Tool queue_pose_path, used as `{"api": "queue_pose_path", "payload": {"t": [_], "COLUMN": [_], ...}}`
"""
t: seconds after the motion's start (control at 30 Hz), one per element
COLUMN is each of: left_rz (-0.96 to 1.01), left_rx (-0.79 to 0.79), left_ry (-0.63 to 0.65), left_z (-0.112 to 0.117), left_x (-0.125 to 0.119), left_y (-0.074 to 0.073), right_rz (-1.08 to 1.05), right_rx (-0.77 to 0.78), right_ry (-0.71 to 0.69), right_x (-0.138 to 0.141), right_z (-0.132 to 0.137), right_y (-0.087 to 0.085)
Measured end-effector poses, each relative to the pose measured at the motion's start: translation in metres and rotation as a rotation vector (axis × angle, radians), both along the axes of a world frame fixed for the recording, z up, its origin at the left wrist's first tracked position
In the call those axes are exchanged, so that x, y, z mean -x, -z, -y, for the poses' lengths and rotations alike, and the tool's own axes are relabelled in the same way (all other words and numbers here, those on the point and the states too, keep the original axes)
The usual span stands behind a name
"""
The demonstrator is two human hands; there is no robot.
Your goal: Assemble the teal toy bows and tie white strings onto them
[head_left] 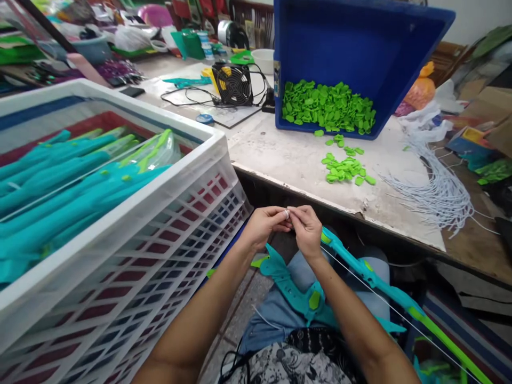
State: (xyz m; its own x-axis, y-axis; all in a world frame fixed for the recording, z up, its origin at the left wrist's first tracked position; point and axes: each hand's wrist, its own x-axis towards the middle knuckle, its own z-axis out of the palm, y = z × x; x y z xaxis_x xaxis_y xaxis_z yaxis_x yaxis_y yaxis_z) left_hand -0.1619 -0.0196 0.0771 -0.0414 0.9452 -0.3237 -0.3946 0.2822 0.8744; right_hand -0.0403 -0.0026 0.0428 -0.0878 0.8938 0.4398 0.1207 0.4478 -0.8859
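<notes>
Above my lap, my left hand (264, 225) and my right hand (307, 228) meet, fingertips pinched together. Between them shows a small loop of white string (286, 214); its ends are hidden by the fingers. Across my thighs lies a teal toy bow part (292, 290) with a green piece set in it. Just right of my right hand, a teal and green toy bow (374, 280) slants down to the lower right, a white string stretched along it.
At my left stands a white plastic crate (200, 181) holding teal toy pieces (80, 186). On the table (276, 152), a tipped blue bin (360, 48) spills small green pieces (344, 168). A bundle of white strings (444, 192) hangs near the right edge. A black fan (232, 84) sits farther back.
</notes>
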Motion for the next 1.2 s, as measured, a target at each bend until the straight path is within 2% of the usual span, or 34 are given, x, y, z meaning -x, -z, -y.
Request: {"api": "queue_pose_path", "payload": {"t": [0.17,0.23,0.4,0.53,0.63,0.8,0.93,1.0,1.13,1.2], "left_rz": [0.062,0.093,0.126,0.04,-0.071,-0.279,-0.283,-0.315,-0.484,-0.522], "left_rx": [0.036,0.036,0.01,-0.022,-0.048,-0.092,-0.104,-0.133,-0.213,-0.237], "left_ry": [-0.188,-0.221,-0.071,0.026,0.039,-0.006,0.134,0.162,0.114,0.155], "left_z": [-0.002,-0.003,-0.003,0.001,0.002,0.003,0.006,0.007,0.008,0.009], "left_x": [-0.012,-0.015,-0.008,-0.003,-0.005,-0.005,0.002,0.005,0.005,0.006], "left_y": [-0.003,-0.004,-0.006,-0.004,0.0,0.005,0.007,0.009,0.012,0.012], "right_rz": [0.066,0.096,0.174,0.196,0.189,0.172,0.143,0.136,0.156,0.17], "right_rx": [-0.053,-0.099,-0.128,-0.17,-0.181,-0.035,0.057,0.081,0.064,0.026], "right_ry": [-0.048,-0.059,-0.063,-0.064,-0.025,0.002,-0.032,-0.051,-0.063,-0.063], "right_x": [-0.003,-0.006,-0.015,-0.019,-0.019,-0.023,-0.028,-0.03,-0.032,-0.032], "right_z": [-0.001,-0.004,-0.011,-0.01,-0.008,-0.005,0.0,0.003,0.007,0.008], "right_y": [-0.002,-0.004,-0.007,-0.006,-0.004,0.003,0.007,0.008,0.008,0.009]}}
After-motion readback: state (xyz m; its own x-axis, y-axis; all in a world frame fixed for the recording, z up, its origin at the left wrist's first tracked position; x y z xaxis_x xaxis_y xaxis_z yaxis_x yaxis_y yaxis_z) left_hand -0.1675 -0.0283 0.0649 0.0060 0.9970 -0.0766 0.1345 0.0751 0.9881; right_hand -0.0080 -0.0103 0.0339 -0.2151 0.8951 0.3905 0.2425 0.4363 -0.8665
